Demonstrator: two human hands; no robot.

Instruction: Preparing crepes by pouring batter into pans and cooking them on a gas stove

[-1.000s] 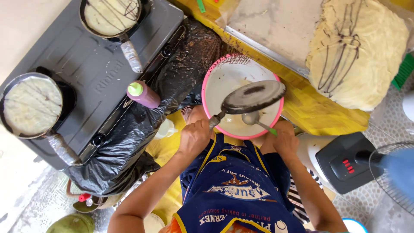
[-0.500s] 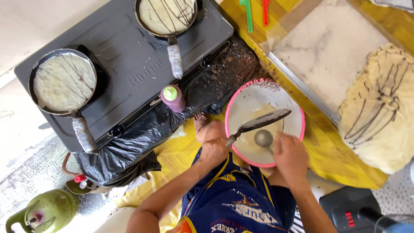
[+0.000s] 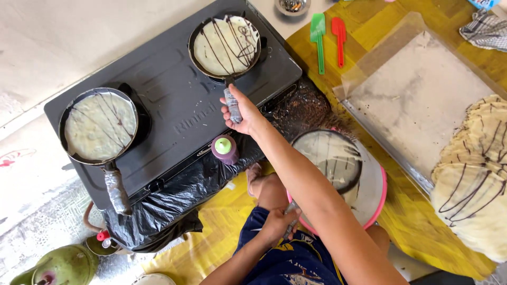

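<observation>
Right hand (image 3: 244,113) grips far pan's handle (image 3: 232,105); bottle (image 3: 224,149) just below. Left hand (image 3: 278,221) closed, seemingly on near pan's (image 3: 328,158) handle, above bowl (image 3: 376,203).

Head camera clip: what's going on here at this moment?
A person sits on the floor at a two-burner stove. The right hand grips the wrapped handle of the far pan, which holds a thin crepe streaked with dark lines. The left hand holds the handle of a third pan over a pink-rimmed basin. A near pan with another crepe sits on the other burner. Finished crepes are stacked beside a tray.
</observation>
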